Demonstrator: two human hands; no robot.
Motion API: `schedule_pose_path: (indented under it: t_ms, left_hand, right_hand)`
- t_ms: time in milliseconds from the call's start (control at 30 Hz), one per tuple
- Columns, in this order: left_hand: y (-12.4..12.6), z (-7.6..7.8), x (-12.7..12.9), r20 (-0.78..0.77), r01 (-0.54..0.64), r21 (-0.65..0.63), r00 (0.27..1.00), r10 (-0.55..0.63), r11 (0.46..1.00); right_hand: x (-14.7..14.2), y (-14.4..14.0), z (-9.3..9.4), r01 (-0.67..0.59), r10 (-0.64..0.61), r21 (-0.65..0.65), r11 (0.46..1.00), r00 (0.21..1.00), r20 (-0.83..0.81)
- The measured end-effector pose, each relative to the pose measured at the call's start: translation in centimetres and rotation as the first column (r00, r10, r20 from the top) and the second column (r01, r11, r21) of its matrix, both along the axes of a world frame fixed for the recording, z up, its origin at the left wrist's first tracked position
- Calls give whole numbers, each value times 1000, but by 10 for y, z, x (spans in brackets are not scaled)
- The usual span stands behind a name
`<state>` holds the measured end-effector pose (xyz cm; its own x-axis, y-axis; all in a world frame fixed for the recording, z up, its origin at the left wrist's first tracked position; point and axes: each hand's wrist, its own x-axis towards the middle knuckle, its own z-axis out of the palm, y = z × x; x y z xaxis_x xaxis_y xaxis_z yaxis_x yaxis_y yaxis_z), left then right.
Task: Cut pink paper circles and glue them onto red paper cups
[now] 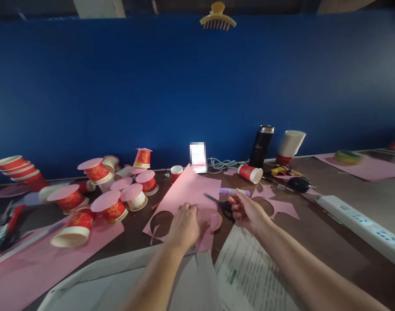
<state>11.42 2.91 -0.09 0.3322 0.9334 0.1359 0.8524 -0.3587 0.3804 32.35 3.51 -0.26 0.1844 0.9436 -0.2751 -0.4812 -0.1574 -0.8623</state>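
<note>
Scissors are gripped in the right hand while pink paper is pinched by the left hand. With the blades so near those fingers, a nick or a crooked cut could be caused by any slip.

Craft workshop: paper cups, scissors, pink paper.

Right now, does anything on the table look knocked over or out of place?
Yes. One red paper cup lies on its side by the black flask, and another lies tipped at left on pink paper.
</note>
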Motion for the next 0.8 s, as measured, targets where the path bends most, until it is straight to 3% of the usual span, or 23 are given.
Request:
schedule_pose_path:
  t_ms: [133, 233, 300, 367, 467, 533, 667, 800]
  left_hand:
    - [3, -2, 1, -20, -19, -9, 1000, 19, 1000]
    - [5, -4, 2, -47, -53, -40, 998, 51, 998]
    - [6, -4, 2, -60, -72, -68, 996, 68, 995]
    - [6, -4, 2, -52, -83, -93, 996, 79, 992]
    - [5, -3, 1, -25, -73, -93, 997, 71, 993]
    - [4, -2, 0, -16, -52, -76, 999, 51, 996]
    - [3, 0, 1, -13, -48, -101, 999, 47, 994]
    - [4, 1, 3, -10, -73, -125, 997, 72, 989]
  right_hand:
    - [-2, -3, 3, -119, 119, 2, 993, 993, -6]
    - [-8, -10, 5, -168, 151, 36, 985, 948, 279]
    - [-10, -14, 3, -223, 136, 96, 970, 824, 550]
    - [-9, -16, 0, -269, 62, 145, 952, 634, 771]
    - [-7, -17, -3, -303, -30, 140, 943, 339, 940]
    - [-6, -17, -3, -327, -15, 83, 941, 206, 979]
    - [-4, -18, 1, -339, 54, -14, 941, 110, 992]
    - [-5, -23, 10, -285, -12, 34, 958, 81, 997]
